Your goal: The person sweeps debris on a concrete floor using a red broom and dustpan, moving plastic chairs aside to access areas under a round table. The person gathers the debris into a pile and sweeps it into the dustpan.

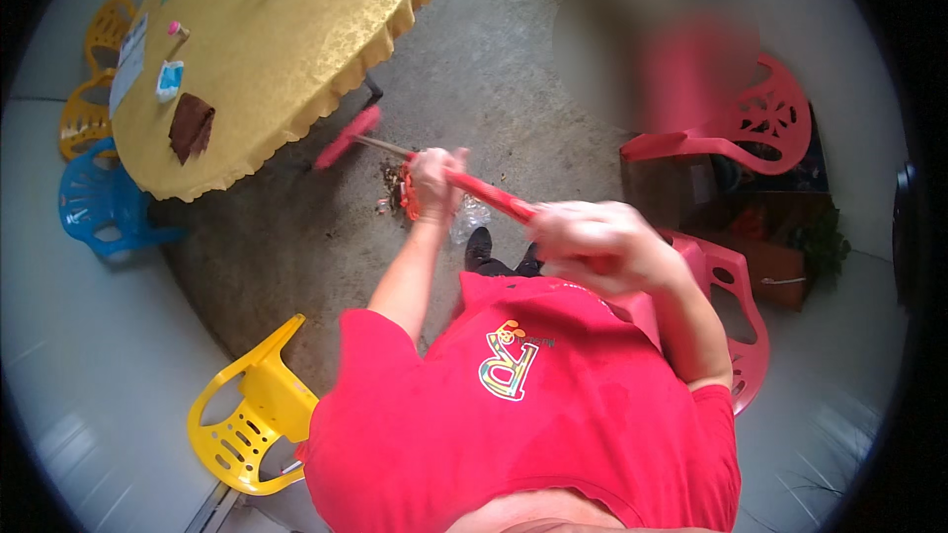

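Both my hands grip the red handle [489, 194] of a broom, which slants down to the left. My left hand [435, 185] is wrapped around the lower part of the handle. Nearer my body, my right hand [600, 246] closes on its upper end, blurred by motion. The broom's red head [348, 137] is on the floor beside the table's edge. Under my left hand is a pile of dark dirt and crumbs [391, 176] with orange-red scraps [407, 194], partly hidden by the hand. Crumpled clear plastic [472, 213] is close to my shoes [480, 240].
A round table with a gold cloth [296, 52] stands at upper left, bearing a brown cloth [191, 127] and a tissue pack [169, 81]. A blue chair [104, 200], a yellow chair [252, 414] and pink chairs [778, 115] stand around. A blurred patch covers the upper right.
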Demonstrator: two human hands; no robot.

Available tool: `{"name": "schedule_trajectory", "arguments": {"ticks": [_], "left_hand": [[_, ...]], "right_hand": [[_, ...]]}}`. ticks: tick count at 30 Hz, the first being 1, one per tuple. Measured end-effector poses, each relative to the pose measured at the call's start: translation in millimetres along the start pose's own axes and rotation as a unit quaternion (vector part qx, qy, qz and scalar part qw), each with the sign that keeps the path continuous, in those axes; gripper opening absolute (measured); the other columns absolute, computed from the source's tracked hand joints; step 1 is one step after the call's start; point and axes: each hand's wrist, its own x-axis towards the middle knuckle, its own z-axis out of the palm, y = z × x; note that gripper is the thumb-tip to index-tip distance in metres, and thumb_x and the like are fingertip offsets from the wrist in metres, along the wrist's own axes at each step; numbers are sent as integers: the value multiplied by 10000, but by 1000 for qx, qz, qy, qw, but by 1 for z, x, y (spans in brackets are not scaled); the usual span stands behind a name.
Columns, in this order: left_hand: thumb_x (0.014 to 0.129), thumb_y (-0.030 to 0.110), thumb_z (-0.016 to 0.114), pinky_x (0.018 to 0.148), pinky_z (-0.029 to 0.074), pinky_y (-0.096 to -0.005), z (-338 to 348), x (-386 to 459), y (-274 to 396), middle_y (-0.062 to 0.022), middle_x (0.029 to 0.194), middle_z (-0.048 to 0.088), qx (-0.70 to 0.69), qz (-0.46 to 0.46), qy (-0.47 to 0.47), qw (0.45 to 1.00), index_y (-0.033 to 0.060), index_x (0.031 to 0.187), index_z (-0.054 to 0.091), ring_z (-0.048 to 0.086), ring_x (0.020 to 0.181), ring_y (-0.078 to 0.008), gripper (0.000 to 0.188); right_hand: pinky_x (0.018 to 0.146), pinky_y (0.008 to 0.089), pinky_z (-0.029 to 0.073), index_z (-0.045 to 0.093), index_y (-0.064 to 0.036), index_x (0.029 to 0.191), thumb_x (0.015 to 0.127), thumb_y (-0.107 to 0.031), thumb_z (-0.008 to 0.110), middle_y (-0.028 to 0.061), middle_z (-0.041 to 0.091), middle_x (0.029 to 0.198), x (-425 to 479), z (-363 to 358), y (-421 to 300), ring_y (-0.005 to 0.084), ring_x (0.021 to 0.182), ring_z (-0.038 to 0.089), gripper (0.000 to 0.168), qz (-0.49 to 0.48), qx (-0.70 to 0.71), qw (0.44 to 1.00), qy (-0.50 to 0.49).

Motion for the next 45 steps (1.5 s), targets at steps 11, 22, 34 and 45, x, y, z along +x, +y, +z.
{"name": "schedule_trajectory", "arguments": {"ticks": [11, 22, 34, 45], "left_hand": [[814, 258, 768, 640, 412, -450, 3, -24, 38, -83, 614, 512, -80, 125, -96, 984, 118, 626, 465, 551, 617, -325, 383], [858, 313, 725, 620, 486, -496, 89, -22, 134, -193, 676, 609, -250, 194, -329, 890, 64, 637, 531, 613, 684, -417, 385], [867, 363, 651, 703, 520, -507, 120, -67, 211, -179, 724, 655, -333, 233, -486, 773, 58, 691, 593, 652, 752, -409, 357], [897, 313, 655, 686, 478, -503, 97, -80, 280, -205, 756, 629, -418, 250, -451, 748, 42, 704, 549, 627, 783, -411, 350]], "right_hand": [[728, 402, 568, 552, -43, 710, 703, -47, 776, 108, 612, 728, -16, -23, -38, 311, 730, 678, 225, -31, -19, 999, 37], [776, 381, 579, 654, 39, 722, 709, 98, 555, 126, 682, 717, -85, -24, -86, 263, 746, 718, 117, 206, -113, 928, 289], [719, 382, 559, 594, -1, 734, 860, -15, 637, 115, 666, 682, -124, -9, -119, 272, 699, 694, 133, 264, -166, 867, 388], [697, 402, 557, 590, 1, 711, 876, -22, 574, 118, 652, 672, -169, -32, -171, 282, 671, 680, 168, 185, -175, 850, 461]]}}
